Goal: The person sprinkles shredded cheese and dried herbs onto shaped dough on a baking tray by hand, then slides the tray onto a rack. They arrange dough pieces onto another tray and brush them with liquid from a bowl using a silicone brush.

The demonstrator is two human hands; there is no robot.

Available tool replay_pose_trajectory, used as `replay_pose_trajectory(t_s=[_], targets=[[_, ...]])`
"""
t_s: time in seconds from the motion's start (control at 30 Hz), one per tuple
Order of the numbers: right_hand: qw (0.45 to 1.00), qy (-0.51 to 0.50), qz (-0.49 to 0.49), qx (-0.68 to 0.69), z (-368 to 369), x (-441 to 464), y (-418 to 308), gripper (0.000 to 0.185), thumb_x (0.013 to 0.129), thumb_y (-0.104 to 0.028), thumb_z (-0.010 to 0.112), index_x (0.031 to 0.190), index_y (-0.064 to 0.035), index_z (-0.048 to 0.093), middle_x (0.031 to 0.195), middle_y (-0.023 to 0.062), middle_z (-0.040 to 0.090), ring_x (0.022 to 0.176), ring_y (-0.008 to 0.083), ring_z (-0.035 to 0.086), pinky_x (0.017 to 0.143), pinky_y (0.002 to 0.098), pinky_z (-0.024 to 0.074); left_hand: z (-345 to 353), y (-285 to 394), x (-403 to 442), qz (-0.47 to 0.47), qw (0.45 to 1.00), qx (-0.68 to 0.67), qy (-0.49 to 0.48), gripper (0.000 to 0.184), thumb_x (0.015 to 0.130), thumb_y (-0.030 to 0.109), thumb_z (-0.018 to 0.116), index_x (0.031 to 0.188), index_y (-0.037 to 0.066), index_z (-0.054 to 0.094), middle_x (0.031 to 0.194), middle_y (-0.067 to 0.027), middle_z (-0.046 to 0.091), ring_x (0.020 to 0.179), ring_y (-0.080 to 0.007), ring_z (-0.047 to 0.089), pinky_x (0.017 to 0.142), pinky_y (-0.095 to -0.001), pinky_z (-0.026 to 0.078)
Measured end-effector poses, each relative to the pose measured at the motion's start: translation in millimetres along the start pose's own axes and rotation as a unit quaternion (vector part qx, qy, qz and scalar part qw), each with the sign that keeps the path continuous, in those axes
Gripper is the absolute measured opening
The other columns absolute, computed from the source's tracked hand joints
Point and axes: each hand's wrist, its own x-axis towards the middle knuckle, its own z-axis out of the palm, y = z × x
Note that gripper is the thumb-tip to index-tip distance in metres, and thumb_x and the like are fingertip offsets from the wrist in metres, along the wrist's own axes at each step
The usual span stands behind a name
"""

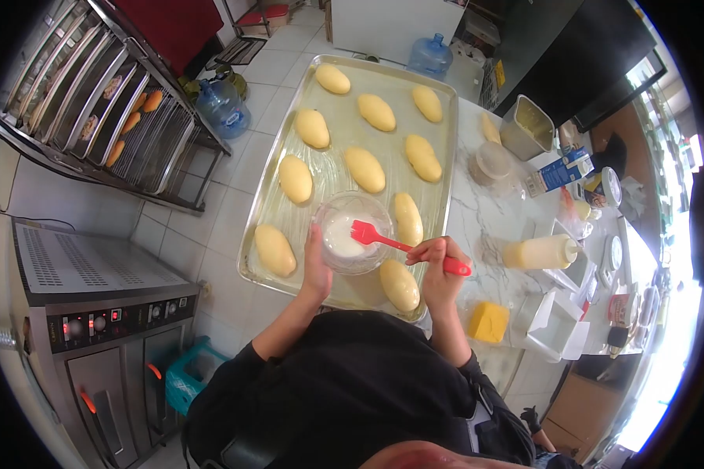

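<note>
My left hand (317, 262) is wrapped round the side of a clear plastic bowl (357, 270) with white liquid in its bottom. In my right hand (440, 270) is a red pastry brush (391, 241), gripped by its handle, with its bristle head over the liquid inside the bowl. The bowl is above a large metal baking tray (252, 254), which carries several oval, pale yellow dough pieces (365, 170). Close to my right hand, one dough piece (400, 285) looks shiny, and another (408, 220) is partly hidden by the bowl.
On the marble table (477, 227) to the right are a squeeze bottle (541, 252), a yellow block (488, 322), a white container (554, 324), a blue carton (561, 171) and a metal bin (528, 127). An oven (109, 328) and a tray rack (117, 94) stand left.
</note>
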Motion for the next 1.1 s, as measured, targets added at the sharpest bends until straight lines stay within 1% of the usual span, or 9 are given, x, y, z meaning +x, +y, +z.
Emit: replay_pose_trajectory(t_s=[0.1, 0.3, 0.4, 0.53, 0.63, 0.83, 0.93, 1.03, 1.1], targets=[[0.999, -0.014, 0.015, -0.032, 1.0, 2.9, -2.6, 0.032, 0.091, -0.015, 0.044, 0.066, 0.0027, 0.051, 0.062, 0.0091, 0.058, 0.053, 0.0134, 0.056, 0.053, 0.0238, 0.046, 3.1, -0.3, 1.6, 0.001, 0.999, -0.042, 0.012, 0.05, 0.094, 0.035, 0.032, 0.13, 0.0, 0.029, 0.129, -0.0103, 0.038, 0.118, -0.0191, 0.037, 0.1, -0.032, 0.027], [0.976, 0.167, 0.068, 0.122, -43.6, 34.4, 10.9, 0.037, 0.091, -0.026, 0.044, 0.065, 0.0005, 0.045, 0.064, 0.0117, 0.055, 0.052, 0.0166, 0.055, 0.049, 0.0268, 0.0478, 3.0, 3.0, 4.9, 0.0, 0.998, -0.051, 0.034, 0.049, 0.093, 0.037, 0.033, 0.126, 0.001, 0.034, 0.124, -0.0091, 0.042, 0.114, -0.0183, 0.041, 0.098, -0.0321, 0.031], [0.957, 0.242, 0.088, 0.131, -63.6, 50.3, 47.5, 0.04, 0.09, -0.031, 0.047, 0.067, 0.002, 0.046, 0.065, 0.0124, 0.055, 0.053, 0.0175, 0.056, 0.05, 0.0278, 0.0497, -2.7, 6.5, 4.1, -0.022, 0.999, -0.014, 0.02, 0.056, 0.092, 0.044, 0.029, 0.133, 0.006, 0.027, 0.132, -0.0091, 0.036, 0.121, -0.0206, 0.035, 0.101, -0.0341, 0.026], [0.963, 0.243, 0.105, 0.053, -74.0, 56.9, 90.1, 0.041, 0.088, -0.033, 0.05, 0.069, 0.0039, 0.049, 0.066, 0.0125, 0.056, 0.054, 0.0172, 0.056, 0.053, 0.0279, 0.0519, -9.3, 5.2, 4.5, -0.025, 0.998, -0.028, 0.044, 0.056, 0.091, 0.044, 0.034, 0.131, 0.005, 0.03, 0.129, -0.0081, 0.039, 0.118, -0.0189, 0.037, 0.099, -0.0331, 0.029], [0.96, 0.269, 0.071, 0.027, -73.6, 60.5, 85.8, 0.04, 0.087, -0.031, 0.052, 0.067, 0.0036, 0.049, 0.065, 0.013, 0.056, 0.052, 0.0165, 0.056, 0.051, 0.0269, 0.0516, -7.4, 10.2, 4.3, -0.011, 0.997, -0.045, 0.064, 0.054, 0.091, 0.042, 0.037, 0.127, 0.002, 0.034, 0.124, -0.0075, 0.042, 0.113, -0.0169, 0.041, 0.096, -0.0312, 0.031], [0.974, 0.222, 0.039, -0.006, -54.6, 67.6, 73.6, 0.034, 0.086, -0.024, 0.055, 0.065, 0.0022, 0.05, 0.061, 0.0111, 0.058, 0.053, 0.014, 0.057, 0.049, 0.0249, 0.0484, -12.2, 8.3, 2.9, -0.008, 0.996, -0.041, 0.077, 0.055, 0.091, 0.042, 0.037, 0.127, 0.001, 0.033, 0.124, -0.0075, 0.042, 0.114, -0.0168, 0.04, 0.096, -0.0311, 0.031], [0.98, 0.183, 0.04, -0.064, -42.3, 66.9, 70.4, 0.028, 0.084, -0.018, 0.058, 0.065, 0.0009, 0.052, 0.058, 0.008, 0.058, 0.051, 0.0113, 0.056, 0.048, 0.0234, 0.0444, -9.4, 8.6, 1.6, -0.005, 0.997, -0.039, 0.071, 0.055, 0.091, 0.042, 0.037, 0.127, 0.001, 0.033, 0.124, -0.0075, 0.042, 0.114, -0.0169, 0.04, 0.096, -0.031, 0.031], [0.984, 0.095, -0.027, -0.147, -26.9, 55.3, 64.0, 0.029, 0.083, -0.017, 0.06, 0.064, 0.0018, 0.049, 0.059, 0.0078, 0.058, 0.049, 0.012, 0.056, 0.049, 0.0221, 0.0471, -8.1, 9.1, 0.4, -0.004, 0.997, -0.037, 0.069, 0.055, 0.091, 0.042, 0.036, 0.128, 0.001, 0.033, 0.125, -0.0079, 0.041, 0.115, -0.0172, 0.04, 0.096, -0.0311, 0.031], [0.967, 0.057, -0.079, -0.235, -20.1, 45.2, 54.1, 0.025, 0.078, -0.011, 0.065, 0.06, 0.0009, 0.052, 0.054, 0.0059, 0.057, 0.048, 0.0102, 0.053, 0.047, 0.0217, 0.0426, -10.2, 7.5, 0.0, -0.005, 0.997, -0.035, 0.074, 0.055, 0.091, 0.042, 0.036, 0.128, 0.001, 0.032, 0.125, -0.0085, 0.041, 0.115, -0.0174, 0.039, 0.096, -0.0313, 0.031]])
